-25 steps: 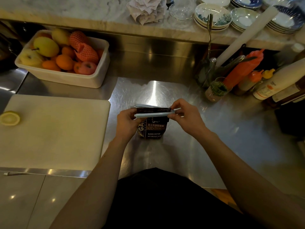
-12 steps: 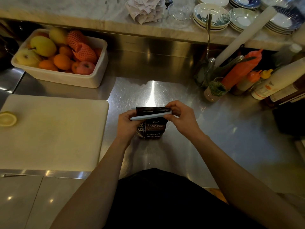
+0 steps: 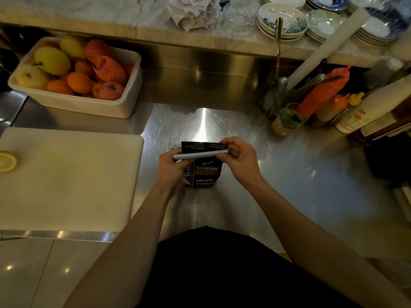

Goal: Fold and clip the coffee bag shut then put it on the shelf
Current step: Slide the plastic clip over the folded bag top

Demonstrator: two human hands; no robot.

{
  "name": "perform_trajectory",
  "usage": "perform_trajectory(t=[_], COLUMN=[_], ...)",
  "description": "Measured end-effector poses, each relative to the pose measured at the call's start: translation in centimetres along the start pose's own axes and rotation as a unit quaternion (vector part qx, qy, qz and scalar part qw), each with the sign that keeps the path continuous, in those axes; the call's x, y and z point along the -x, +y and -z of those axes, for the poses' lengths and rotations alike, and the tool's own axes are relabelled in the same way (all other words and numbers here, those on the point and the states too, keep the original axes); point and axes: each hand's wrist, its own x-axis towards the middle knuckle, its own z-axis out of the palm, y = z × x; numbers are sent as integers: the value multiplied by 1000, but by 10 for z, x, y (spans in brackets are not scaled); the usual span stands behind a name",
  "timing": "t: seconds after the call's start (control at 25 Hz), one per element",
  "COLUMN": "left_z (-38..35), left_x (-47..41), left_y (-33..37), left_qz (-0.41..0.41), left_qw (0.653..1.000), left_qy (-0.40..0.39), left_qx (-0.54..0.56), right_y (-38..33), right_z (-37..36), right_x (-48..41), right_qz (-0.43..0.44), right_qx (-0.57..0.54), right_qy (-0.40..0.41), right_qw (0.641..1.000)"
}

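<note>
Clip (image 3: 200,154) has dropped lower across the folded top of the coffee bag (image 3: 203,172) since a second ago — left hand (image 3: 172,166) and right hand (image 3: 239,160) pinching its ends, bag standing on the counter (image 3: 289,174) — nearly sealed.

The coffee bag (image 3: 205,174) reads "BAKED.COFFEE" and "NET.WEIGHT".

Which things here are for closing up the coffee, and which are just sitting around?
For the job: coffee bag, blue clip, left hand, right hand.

Just sitting around: fruit tub, cutting board, lemon half, sauce bottles, stacked bowls.
</note>
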Motion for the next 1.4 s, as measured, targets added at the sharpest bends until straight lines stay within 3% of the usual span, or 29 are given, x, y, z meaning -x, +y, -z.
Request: perform_trajectory(t=[0.4,0.52,0.68,0.88,1.4], left_z=[7,12,24,37,37], left_x=[-7,-7,-16,-27,-26], left_y=[2,10,22,42,46], left_qz=[46,40,-8,-81,-124], left_qw=[997,998,996,952,927], left_qy=[-24,-37,-45,-120,-126], left_qx=[-56,-29,-73,-269,-331], right_y=[4,6,9,7,9], right_z=[-12,-11,-8,-6,-1], right_x=[5,6,7,4,5], right_qz=[-7,-9,-9,15,33], right_qx=[-36,-32,-16,24,65], right_qy=[67,77,72,60,48], right_qw=[997,996,997,998,996])
